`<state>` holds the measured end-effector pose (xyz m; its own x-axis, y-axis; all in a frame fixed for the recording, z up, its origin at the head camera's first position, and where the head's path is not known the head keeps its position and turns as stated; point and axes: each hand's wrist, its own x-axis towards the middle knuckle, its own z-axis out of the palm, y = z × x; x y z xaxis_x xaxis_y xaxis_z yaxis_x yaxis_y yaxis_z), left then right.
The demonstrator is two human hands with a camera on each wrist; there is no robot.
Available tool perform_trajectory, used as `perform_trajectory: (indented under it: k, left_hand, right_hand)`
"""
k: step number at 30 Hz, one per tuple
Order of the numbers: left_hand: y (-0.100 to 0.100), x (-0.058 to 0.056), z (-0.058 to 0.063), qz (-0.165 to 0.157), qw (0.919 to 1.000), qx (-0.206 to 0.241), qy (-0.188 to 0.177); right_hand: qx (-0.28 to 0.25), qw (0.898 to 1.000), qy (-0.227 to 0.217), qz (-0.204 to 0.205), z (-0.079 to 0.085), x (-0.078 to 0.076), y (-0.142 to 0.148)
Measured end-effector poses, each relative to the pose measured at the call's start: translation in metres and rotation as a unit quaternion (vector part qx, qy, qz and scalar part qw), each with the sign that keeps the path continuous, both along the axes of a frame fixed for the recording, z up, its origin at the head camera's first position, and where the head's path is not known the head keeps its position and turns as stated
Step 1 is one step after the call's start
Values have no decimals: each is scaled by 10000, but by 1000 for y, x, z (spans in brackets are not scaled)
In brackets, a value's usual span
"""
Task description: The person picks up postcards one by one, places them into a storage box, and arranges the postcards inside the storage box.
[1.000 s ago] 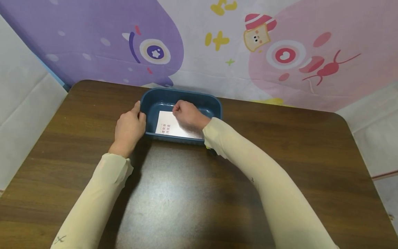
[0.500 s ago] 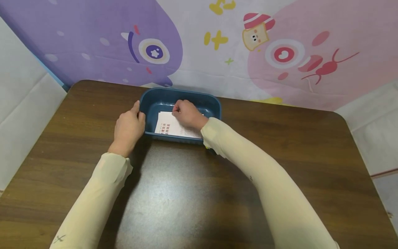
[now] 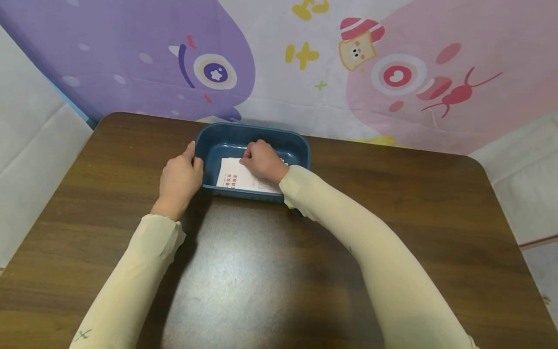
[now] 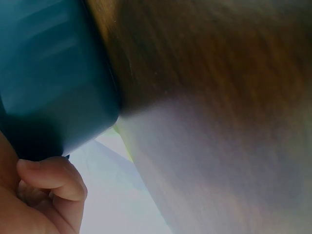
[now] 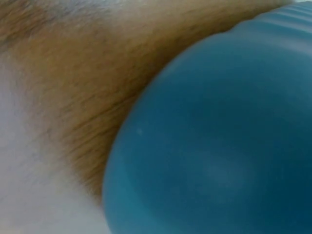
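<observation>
A dark blue rectangular plastic bin point(image 3: 302, 145) stands near the back edge of the table. White paper cards point(image 3: 235, 174) lie inside it, the top one printed with red characters and smaller text. My right hand point(image 3: 263, 160) reaches into the bin, thumb and fingers pinching the card's far edge. A further white edge shows just right of the knuckles. My left hand point(image 3: 179, 179) grips the bin's left end, index finger along the rim. In the left wrist view, the left thumb point(image 4: 36, 168) lies bent by the bin's corner. The right wrist view shows only the bin's outer wall point(image 5: 209, 126).
The brown wood-grain table point(image 3: 244, 271) extends in front and to both sides. A printed cartoon curtain point(image 3: 283, 92) hangs right behind the bin. Part of a small dark and yellow object point(image 3: 296, 211) shows beneath the right cuff.
The card's far edge has come slightly nearer with my right hand, and a second white edge now shows right of that hand. The left hand and bin stay put.
</observation>
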<state>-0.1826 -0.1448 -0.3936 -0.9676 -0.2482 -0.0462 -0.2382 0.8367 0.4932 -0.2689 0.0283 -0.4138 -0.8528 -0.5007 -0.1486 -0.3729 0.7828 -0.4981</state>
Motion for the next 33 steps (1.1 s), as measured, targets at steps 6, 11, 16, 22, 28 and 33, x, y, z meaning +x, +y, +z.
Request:
perform_trajectory:
  k: [6,11,16,22,28,33]
  left_hand:
    - [0,0,0,-18,10000,5,12]
    - [-1,1,0,-53,10000,-12,53]
    - [-1,1,0,-60,9999,-9,80]
    - [0,1,0,-35,10000,-9,64]
    - [0,1,0,-14,10000,-2,31]
    - [0,1,1,-23,10000,-8,18]
  right_hand:
    - [248,9997,1,-32,0,1,-1]
    - [303,9995,-2,-4,1,3,-1]
    - [300,9994,137,59,0,5,-1]
    - [416,9984,364,140,-3,3,-1]
    - [438,9985,323,111,-4,2,-1]
    - [386,9988,264,143,-2,1,0]
